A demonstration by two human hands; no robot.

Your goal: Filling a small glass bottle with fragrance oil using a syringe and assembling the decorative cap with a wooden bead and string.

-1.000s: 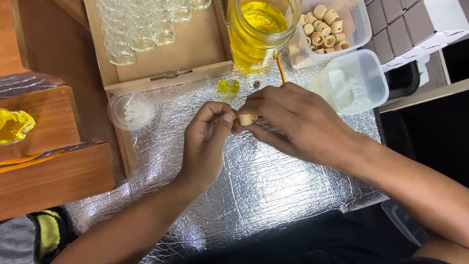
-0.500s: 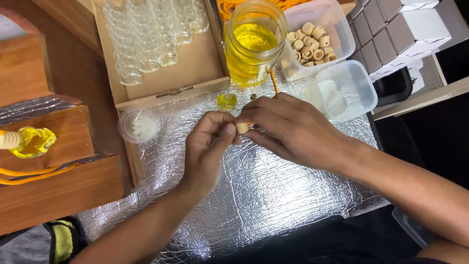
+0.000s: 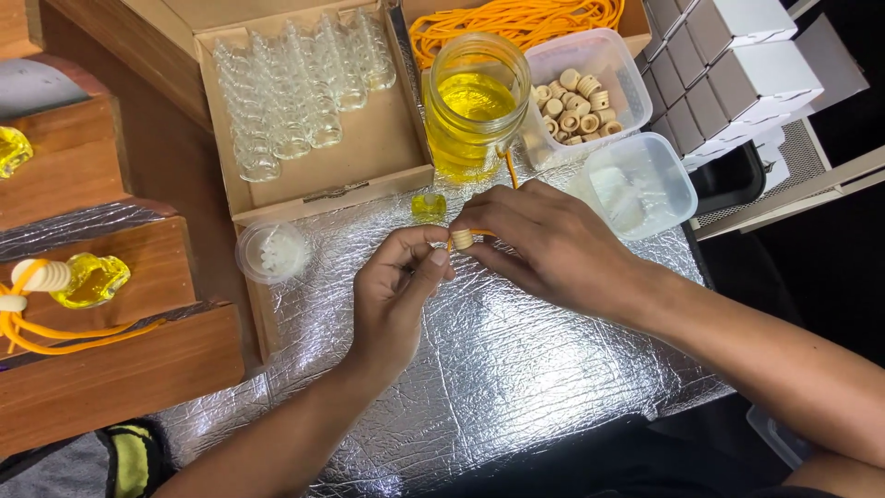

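the left hand (image 3: 398, 288) and right hand (image 3: 544, 244) are meeting over the foil mat (image 3: 516, 369). both are pinching a small wooden cap (image 3: 462, 239) on an orange cord (image 3: 509, 168), fingers closed tight around it.

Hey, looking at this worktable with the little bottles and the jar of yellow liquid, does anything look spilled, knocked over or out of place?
Nothing stands out. The jar of yellow liquid stands upright with no puddle on the foil mat. The empty glass bottles sit grouped in their cardboard tray, and both hands hold a small wooden cap on an orange cord.
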